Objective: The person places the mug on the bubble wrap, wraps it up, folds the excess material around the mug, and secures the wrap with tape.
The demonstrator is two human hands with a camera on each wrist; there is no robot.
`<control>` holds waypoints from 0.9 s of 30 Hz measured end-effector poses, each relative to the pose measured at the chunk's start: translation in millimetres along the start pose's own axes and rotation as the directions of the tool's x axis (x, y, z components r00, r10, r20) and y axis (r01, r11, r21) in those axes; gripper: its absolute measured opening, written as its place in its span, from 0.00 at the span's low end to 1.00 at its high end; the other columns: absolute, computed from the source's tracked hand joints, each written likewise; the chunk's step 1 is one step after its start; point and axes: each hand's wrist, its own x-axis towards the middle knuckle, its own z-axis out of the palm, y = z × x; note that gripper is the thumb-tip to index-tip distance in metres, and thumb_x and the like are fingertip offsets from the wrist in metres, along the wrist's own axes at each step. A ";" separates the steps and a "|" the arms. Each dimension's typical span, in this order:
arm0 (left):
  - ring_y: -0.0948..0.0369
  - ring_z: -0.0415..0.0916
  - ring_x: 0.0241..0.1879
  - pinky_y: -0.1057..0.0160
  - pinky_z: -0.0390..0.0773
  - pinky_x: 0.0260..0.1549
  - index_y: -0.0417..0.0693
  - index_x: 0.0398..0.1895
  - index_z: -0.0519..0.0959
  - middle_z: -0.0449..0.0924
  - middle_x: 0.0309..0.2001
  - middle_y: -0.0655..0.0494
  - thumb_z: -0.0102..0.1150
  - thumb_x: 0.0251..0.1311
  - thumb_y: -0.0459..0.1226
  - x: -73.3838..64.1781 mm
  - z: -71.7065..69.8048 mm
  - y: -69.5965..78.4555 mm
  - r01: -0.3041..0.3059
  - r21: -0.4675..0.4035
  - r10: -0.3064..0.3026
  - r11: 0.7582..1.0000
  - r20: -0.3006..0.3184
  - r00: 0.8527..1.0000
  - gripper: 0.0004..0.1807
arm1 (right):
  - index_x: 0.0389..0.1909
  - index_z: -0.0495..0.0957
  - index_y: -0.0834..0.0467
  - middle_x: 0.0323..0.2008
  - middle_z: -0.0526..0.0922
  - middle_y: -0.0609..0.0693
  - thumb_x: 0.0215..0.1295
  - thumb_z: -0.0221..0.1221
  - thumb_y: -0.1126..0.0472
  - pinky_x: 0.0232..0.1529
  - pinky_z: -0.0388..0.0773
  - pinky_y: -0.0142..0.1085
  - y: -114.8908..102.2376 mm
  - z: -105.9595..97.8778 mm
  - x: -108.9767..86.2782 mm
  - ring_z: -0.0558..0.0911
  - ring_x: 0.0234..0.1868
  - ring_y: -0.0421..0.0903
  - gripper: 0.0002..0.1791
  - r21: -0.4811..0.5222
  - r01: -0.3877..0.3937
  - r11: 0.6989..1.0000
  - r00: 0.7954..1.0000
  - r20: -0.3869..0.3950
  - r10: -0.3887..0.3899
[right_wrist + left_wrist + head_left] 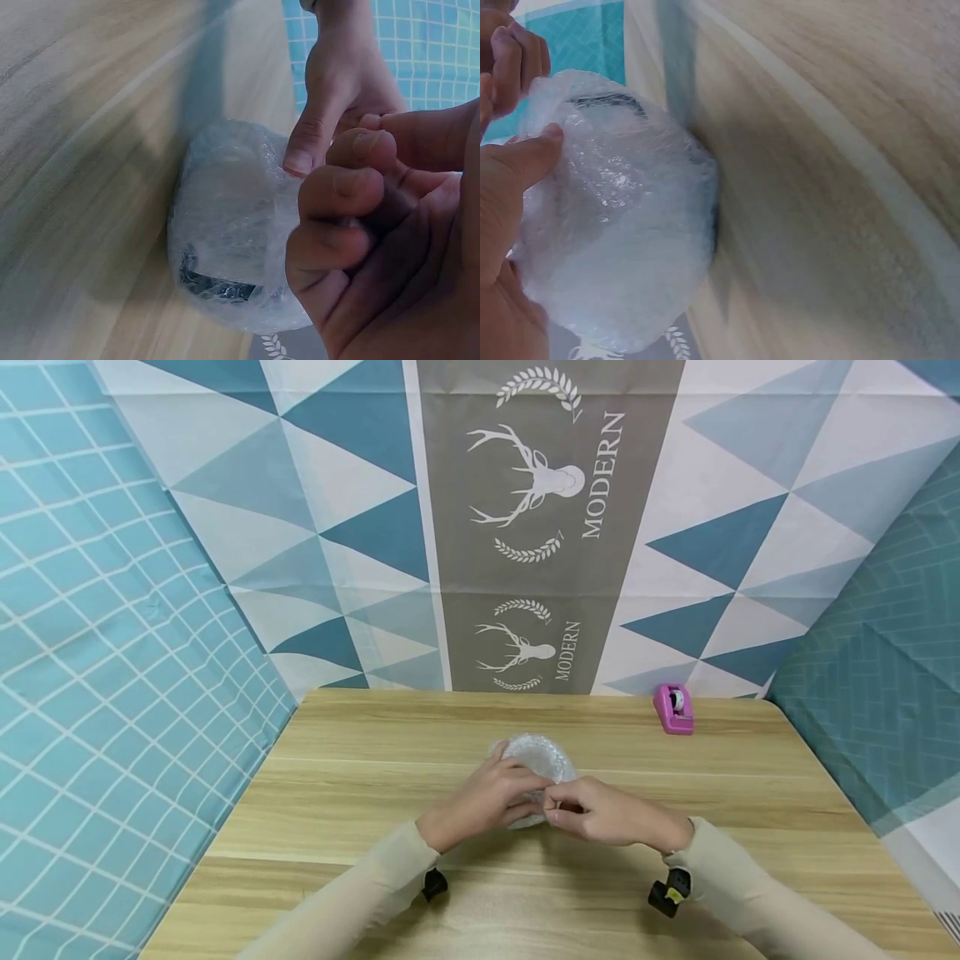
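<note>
A rounded bundle in clear bubble wrap (542, 758) stands on the wooden table between both hands. A dark strip shows through its wrapping in both wrist views. My left hand (491, 795) holds the bundle from the left, its thumb (536, 157) pressing on the wrap and its other fingers partly hidden behind. Close against the left fingertips is my right hand (600, 810), with its fingers (330, 191) curled and its thumb brought to the index finger. Whether a bit of wrap or tape lies in that pinch cannot be made out.
A pink tape dispenser (677, 710) with a roll in it stands near the table's back right edge. Patterned cloth (360, 527) hangs behind the wooden table (360, 735), and blue checked cloth (90, 652) covers the left side.
</note>
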 end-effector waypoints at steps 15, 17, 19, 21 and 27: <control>0.57 0.77 0.59 0.20 0.60 0.61 0.57 0.56 0.84 0.87 0.52 0.63 0.70 0.64 0.41 -3.3 9.3 0.4 0.022 -0.082 -0.027 0.996 -0.061 0.998 0.18 | 0.33 0.82 0.52 0.21 0.74 0.36 0.73 0.59 0.61 0.21 0.71 0.27 0.6 9.4 7.1 0.68 0.19 0.29 0.07 -0.074 -0.125 0.989 0.991 -0.061 0.121; 0.56 0.76 0.60 0.20 0.59 0.61 0.57 0.56 0.83 0.86 0.52 0.63 0.69 0.65 0.41 -3.1 8.5 0.8 0.031 -0.099 -0.036 0.995 -0.051 0.998 0.17 | 0.33 0.83 0.51 0.20 0.74 0.36 0.73 0.59 0.61 0.19 0.70 0.27 -1.0 10.8 6.4 0.68 0.18 0.29 0.07 -0.106 -0.153 0.982 0.986 -0.088 0.144; 0.56 0.76 0.60 0.19 0.58 0.61 0.57 0.55 0.83 0.86 0.52 0.64 0.69 0.65 0.41 -2.9 6.9 1.7 0.042 -0.112 -0.046 0.993 -0.039 0.998 0.16 | 0.32 0.82 0.50 0.19 0.75 0.36 0.72 0.60 0.60 0.17 0.70 0.27 -2.7 12.1 5.9 0.69 0.17 0.29 0.08 -0.139 -0.177 0.974 0.980 -0.119 0.161; 0.57 0.76 0.60 0.18 0.57 0.62 0.58 0.54 0.83 0.86 0.52 0.63 0.69 0.65 0.41 -2.8 6.2 2.3 0.051 -0.123 -0.055 0.991 -0.026 0.998 0.15 | 0.30 0.81 0.49 0.19 0.75 0.36 0.72 0.61 0.58 0.17 0.70 0.27 -4.1 13.4 5.5 0.69 0.17 0.30 0.09 -0.150 -0.196 0.969 0.974 -0.148 0.174; 0.58 0.76 0.60 0.16 0.52 0.62 0.57 0.51 0.83 0.87 0.51 0.62 0.70 0.64 0.41 -3.4 5.4 3.2 0.084 -0.137 -0.084 0.987 0.004 0.996 0.13 | 0.25 0.78 0.50 0.14 0.74 0.37 0.70 0.65 0.53 0.11 0.71 0.29 -5.5 17.0 5.5 0.70 0.10 0.31 0.13 -0.108 -0.240 0.965 0.950 -0.233 0.210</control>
